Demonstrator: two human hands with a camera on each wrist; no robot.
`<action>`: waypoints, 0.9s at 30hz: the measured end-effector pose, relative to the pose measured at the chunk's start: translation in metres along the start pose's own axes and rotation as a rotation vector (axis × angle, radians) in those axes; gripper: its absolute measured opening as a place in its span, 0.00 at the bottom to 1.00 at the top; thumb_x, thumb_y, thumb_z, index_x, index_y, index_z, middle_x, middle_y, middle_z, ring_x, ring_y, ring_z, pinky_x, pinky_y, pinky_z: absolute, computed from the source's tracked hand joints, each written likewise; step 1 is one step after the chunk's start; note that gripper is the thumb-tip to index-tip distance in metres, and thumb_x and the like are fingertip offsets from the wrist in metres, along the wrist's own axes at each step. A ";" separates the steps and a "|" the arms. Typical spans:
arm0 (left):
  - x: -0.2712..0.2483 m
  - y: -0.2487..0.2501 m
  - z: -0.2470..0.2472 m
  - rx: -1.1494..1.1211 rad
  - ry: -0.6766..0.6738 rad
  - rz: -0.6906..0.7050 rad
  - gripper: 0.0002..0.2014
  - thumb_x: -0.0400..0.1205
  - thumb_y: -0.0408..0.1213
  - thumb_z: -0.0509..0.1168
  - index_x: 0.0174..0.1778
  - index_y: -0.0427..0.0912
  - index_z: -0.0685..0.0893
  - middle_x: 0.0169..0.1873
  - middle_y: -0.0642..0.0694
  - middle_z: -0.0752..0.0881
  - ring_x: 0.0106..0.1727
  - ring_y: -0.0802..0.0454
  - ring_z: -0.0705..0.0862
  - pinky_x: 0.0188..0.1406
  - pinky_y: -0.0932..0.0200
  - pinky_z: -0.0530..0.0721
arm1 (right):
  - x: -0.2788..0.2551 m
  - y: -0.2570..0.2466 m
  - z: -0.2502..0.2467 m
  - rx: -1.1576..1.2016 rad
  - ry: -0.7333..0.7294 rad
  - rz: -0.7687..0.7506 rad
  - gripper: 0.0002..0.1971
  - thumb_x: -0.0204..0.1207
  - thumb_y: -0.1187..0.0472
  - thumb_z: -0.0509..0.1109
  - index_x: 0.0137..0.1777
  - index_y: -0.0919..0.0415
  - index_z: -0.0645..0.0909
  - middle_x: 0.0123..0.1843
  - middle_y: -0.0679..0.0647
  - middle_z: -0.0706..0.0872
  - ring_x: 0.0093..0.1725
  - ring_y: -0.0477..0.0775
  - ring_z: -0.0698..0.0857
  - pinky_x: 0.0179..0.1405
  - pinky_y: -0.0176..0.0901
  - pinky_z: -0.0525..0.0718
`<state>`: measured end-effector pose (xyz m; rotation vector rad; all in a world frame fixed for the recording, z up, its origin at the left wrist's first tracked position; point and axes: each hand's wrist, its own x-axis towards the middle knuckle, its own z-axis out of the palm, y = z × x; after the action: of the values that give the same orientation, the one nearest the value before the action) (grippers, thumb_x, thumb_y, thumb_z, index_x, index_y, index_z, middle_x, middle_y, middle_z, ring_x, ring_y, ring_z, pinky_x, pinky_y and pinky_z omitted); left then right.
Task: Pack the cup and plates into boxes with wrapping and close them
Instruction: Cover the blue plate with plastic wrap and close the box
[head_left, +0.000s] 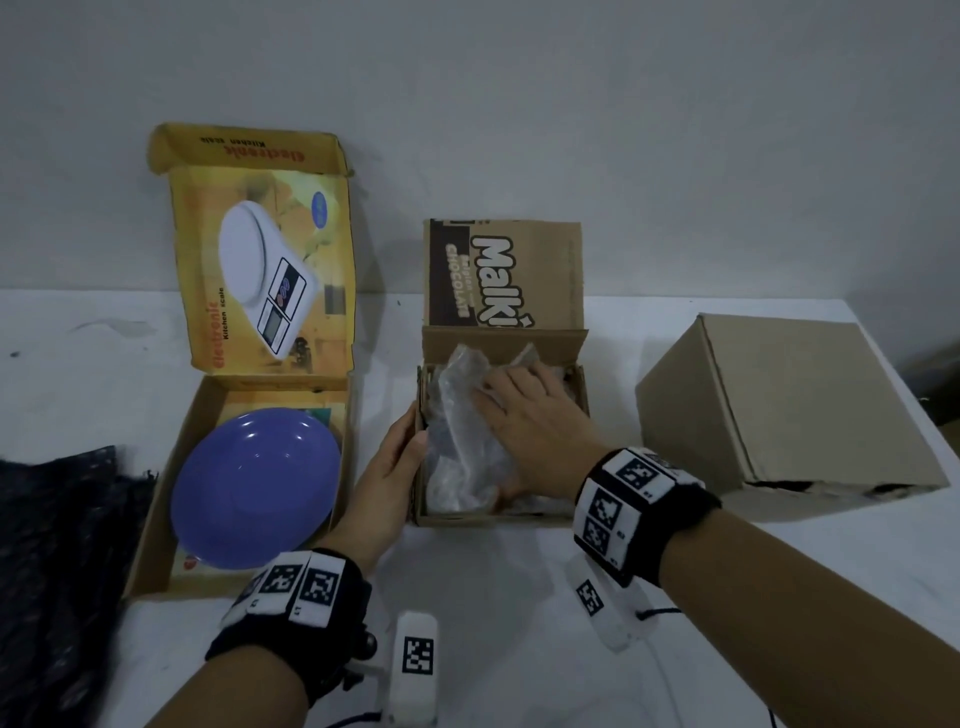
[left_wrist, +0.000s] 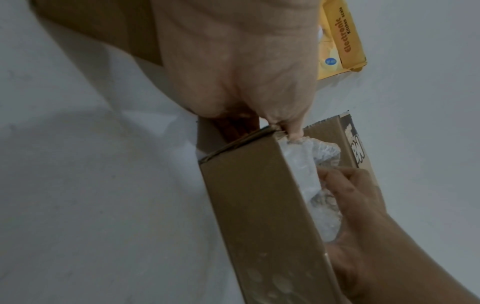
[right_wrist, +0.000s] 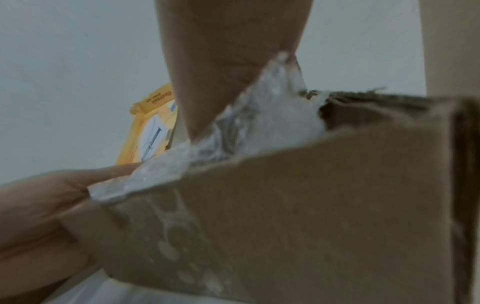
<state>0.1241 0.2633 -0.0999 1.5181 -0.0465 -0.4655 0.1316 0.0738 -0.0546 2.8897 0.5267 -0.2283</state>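
The small cardboard box stands near the middle of the white table, lid flap upright at its far side, printed "Malki" with the rest of the word cut off by the box's far wall. Clear bubble wrap fills the box; what it covers is hidden, so the contents cannot be identified. The right hand lies flat on the wrap, fingers straight and spread, pressing down. The left hand grips the box's left wall, thumb hooked over the rim, remaining fingers hidden on the outside. In the left wrist view the thumb tip touches the wrap at the rim. The right wrist view is blurred; only the box wall and wrap are legible.

The yellow kitchen-scale box sits toward the table's left edge, lid open, holding a purple plate tilted against its right wall. A plain closed carton stands near the right edge. Dark fabric lies at the left edge, partly cut off.
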 end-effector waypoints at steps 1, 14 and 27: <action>0.000 0.000 0.000 0.005 0.005 -0.003 0.22 0.87 0.44 0.54 0.78 0.53 0.68 0.73 0.59 0.76 0.74 0.62 0.72 0.79 0.51 0.66 | 0.000 0.000 0.004 0.031 0.001 -0.020 0.58 0.53 0.22 0.69 0.76 0.64 0.68 0.72 0.63 0.74 0.69 0.66 0.73 0.70 0.62 0.70; 0.010 -0.007 0.014 0.129 0.163 -0.046 0.28 0.79 0.25 0.66 0.71 0.53 0.69 0.60 0.52 0.82 0.63 0.52 0.81 0.59 0.54 0.83 | 0.000 0.013 -0.007 0.316 -0.280 -0.043 0.56 0.64 0.35 0.74 0.84 0.47 0.42 0.85 0.53 0.43 0.83 0.59 0.45 0.82 0.58 0.44; 0.009 -0.013 0.013 0.275 0.129 -0.017 0.29 0.78 0.22 0.62 0.72 0.50 0.67 0.66 0.47 0.79 0.69 0.47 0.77 0.68 0.46 0.78 | -0.010 0.018 -0.009 0.256 -0.246 0.052 0.68 0.50 0.36 0.81 0.83 0.56 0.42 0.78 0.58 0.56 0.78 0.65 0.57 0.80 0.58 0.53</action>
<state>0.1249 0.2481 -0.1136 1.8170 0.0037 -0.3852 0.1301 0.0563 -0.0410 3.0500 0.4031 -0.6786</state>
